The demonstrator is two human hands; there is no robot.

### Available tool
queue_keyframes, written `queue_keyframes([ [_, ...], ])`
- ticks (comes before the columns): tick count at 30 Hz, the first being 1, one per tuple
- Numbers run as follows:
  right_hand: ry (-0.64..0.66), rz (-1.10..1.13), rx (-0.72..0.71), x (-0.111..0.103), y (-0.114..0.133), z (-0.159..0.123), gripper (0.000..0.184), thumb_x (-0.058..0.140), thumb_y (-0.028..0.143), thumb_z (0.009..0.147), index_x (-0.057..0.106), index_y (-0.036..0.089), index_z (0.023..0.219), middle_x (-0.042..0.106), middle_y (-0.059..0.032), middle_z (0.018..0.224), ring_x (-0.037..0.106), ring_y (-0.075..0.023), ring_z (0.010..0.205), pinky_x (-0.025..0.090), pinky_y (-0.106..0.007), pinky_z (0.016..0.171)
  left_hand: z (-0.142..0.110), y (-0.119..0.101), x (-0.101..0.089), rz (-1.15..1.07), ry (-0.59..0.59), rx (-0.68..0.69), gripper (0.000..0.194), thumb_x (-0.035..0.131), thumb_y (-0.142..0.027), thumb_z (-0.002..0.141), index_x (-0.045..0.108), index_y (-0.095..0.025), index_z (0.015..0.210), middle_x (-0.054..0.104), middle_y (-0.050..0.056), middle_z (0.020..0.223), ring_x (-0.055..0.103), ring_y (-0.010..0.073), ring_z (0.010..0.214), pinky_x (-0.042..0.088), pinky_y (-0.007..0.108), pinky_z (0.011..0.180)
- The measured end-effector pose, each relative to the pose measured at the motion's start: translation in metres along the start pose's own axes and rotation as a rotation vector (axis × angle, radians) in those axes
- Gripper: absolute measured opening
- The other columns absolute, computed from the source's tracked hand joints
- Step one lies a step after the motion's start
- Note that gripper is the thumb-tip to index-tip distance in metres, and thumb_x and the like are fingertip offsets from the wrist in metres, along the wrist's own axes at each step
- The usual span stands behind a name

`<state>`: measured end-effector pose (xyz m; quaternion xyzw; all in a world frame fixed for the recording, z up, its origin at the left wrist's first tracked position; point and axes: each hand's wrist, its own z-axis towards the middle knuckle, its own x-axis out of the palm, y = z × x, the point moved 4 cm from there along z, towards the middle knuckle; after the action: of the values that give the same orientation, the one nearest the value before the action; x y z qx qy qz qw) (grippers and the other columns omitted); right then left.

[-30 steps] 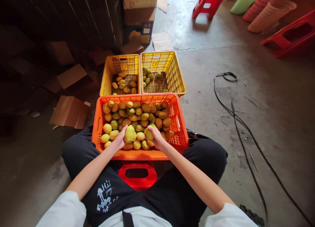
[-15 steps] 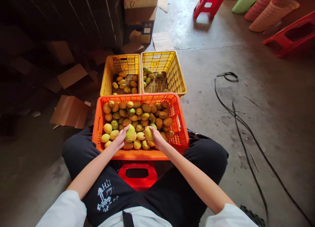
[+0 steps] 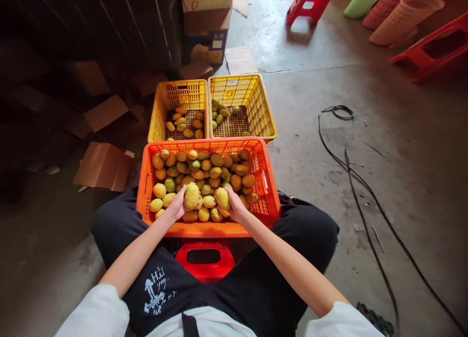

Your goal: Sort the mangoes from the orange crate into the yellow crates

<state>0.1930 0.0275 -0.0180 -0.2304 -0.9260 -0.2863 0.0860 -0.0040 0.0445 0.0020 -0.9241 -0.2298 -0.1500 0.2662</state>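
Observation:
My left hand [image 3: 178, 205] is closed around a knobbly yellow-green lemon-like fruit [image 3: 191, 196], its thumb on the left side. A second, slightly smaller lemon-like fruit [image 3: 222, 198] is gripped in my right hand [image 3: 236, 205]. Both hands hover over the near half of an orange plastic crate [image 3: 204, 230], a small gap between the two fruits. Under them lie many loose fruits [image 3: 215, 172], yellow, orange-brown and some green. The fingers beneath each held fruit are mostly hidden.
Beyond the orange crate stand a left yellow crate [image 3: 157, 108] and a right yellow crate [image 3: 268, 110], each with several fruits. A red stool [image 3: 204, 273] is between my legs. Cardboard [image 3: 104, 166] lies left; a black cable [image 3: 365, 183] crosses the floor at right.
Both held fruits have turned in my hands, showing more of their yellow sides. The left one stands more upright. The hands stay in nearly the same place and the crates are unchanged.

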Motion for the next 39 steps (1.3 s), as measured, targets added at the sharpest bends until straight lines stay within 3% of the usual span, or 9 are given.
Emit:
queue_keyframes([
  [5, 0.072, -0.005, 0.021, 0.001, -0.003, 0.0, 0.026, 0.048, 0.039, 0.107, 0.066, 0.023, 0.097, 0.075, -0.0053, 0.074, 0.07, -0.0197, 0.056, 0.048, -0.025, 0.044, -0.001, 0.001, 0.0, 0.01, -0.021, -0.018, 0.041, 0.059, -0.048, 0.11, 0.071, -0.016, 0.135, 0.08, 0.013, 0.1, 0.083, 0.0278, 0.088, 0.069, 0.035, 0.073],
  [10, 0.075, 0.016, -0.014, -0.002, -0.002, 0.004, 0.021, 0.058, 0.045, 0.103, 0.063, 0.025, 0.098, 0.074, -0.003, 0.074, 0.073, -0.0214, 0.061, 0.056, -0.028, 0.051, 0.003, 0.003, -0.01, 0.128, -0.023, 0.04, 0.026, 0.079, -0.036, 0.099, 0.07, -0.017, 0.115, 0.077, 0.008, 0.085, 0.08, 0.026, 0.08, 0.066, 0.032, 0.069],
  [12, 0.033, 0.031, -0.03, -0.004, -0.001, 0.006, 0.025, 0.065, 0.049, 0.1, 0.062, 0.025, 0.095, 0.072, -0.0021, 0.072, 0.073, -0.0209, 0.062, 0.059, -0.03, 0.054, 0.005, 0.002, -0.015, 0.162, -0.046, 0.085, 0.029, 0.087, -0.028, 0.092, 0.066, -0.02, 0.11, 0.076, 0.005, 0.084, 0.079, 0.0259, 0.081, 0.066, 0.033, 0.07],
  [15, -0.028, 0.009, -0.08, -0.007, 0.001, 0.008, 0.033, 0.082, 0.049, 0.09, 0.059, 0.025, 0.09, 0.067, 0.0009, 0.068, 0.07, -0.0189, 0.058, 0.061, -0.029, 0.054, 0.008, 0.002, -0.019, 0.146, -0.051, 0.125, 0.034, 0.091, -0.026, 0.087, 0.061, -0.022, 0.102, 0.076, 0.005, 0.086, 0.079, 0.029, 0.087, 0.067, 0.041, 0.079],
  [20, -0.073, -0.071, -0.154, -0.009, 0.0, 0.009, 0.05, 0.099, 0.026, 0.067, 0.054, 0.028, 0.09, 0.07, 0.0032, 0.072, 0.07, -0.0177, 0.06, 0.059, -0.028, 0.055, 0.012, 0.004, -0.02, 0.139, 0.002, 0.157, 0.032, 0.09, -0.038, 0.085, 0.064, -0.023, 0.094, 0.078, 0.009, 0.088, 0.078, 0.0337, 0.097, 0.067, 0.046, 0.084],
  [23, -0.078, -0.105, -0.17, -0.009, -0.003, 0.01, 0.051, 0.097, 0.021, 0.064, 0.054, 0.028, 0.091, 0.07, 0.0044, 0.073, 0.07, -0.0178, 0.062, 0.057, -0.027, 0.054, 0.015, 0.004, -0.022, 0.144, -0.001, 0.18, 0.032, 0.085, -0.047, 0.086, 0.068, -0.021, 0.094, 0.077, 0.008, 0.087, 0.078, 0.0315, 0.099, 0.066, 0.041, 0.085],
  [29, -0.092, -0.078, -0.233, -0.01, -0.003, 0.01, 0.04, 0.094, 0.027, 0.065, 0.06, 0.026, 0.087, 0.069, 0.003, 0.069, 0.068, -0.0172, 0.062, 0.057, -0.027, 0.057, 0.014, 0.004, -0.019, 0.124, -0.035, 0.123, 0.033, 0.065, -0.048, 0.102, 0.077, -0.019, 0.111, 0.077, 0.006, 0.085, 0.078, 0.0251, 0.094, 0.065, 0.034, 0.084],
  [34, -0.082, -0.042, -0.276, -0.011, 0.007, 0.006, 0.03, 0.091, 0.031, 0.068, 0.065, 0.024, 0.082, 0.068, 0.0028, 0.067, 0.068, -0.0175, 0.061, 0.059, -0.029, 0.062, 0.011, 0.002, -0.013, 0.106, -0.062, 0.094, 0.047, 0.069, -0.059, 0.097, 0.075, -0.019, 0.119, 0.079, 0.009, 0.09, 0.081, 0.0278, 0.089, 0.066, 0.037, 0.08],
  [39, -0.129, -0.089, -0.265, -0.012, 0.01, 0.006, 0.014, 0.079, 0.032, 0.074, 0.069, 0.022, 0.076, 0.071, 0.0005, 0.067, 0.068, -0.0182, 0.064, 0.055, -0.027, 0.06, 0.012, 0.004, -0.009, 0.077, -0.029, 0.039, 0.048, 0.064, -0.061, 0.098, 0.074, -0.018, 0.119, 0.082, 0.012, 0.093, 0.082, 0.0304, 0.091, 0.067, 0.038, 0.081],
])
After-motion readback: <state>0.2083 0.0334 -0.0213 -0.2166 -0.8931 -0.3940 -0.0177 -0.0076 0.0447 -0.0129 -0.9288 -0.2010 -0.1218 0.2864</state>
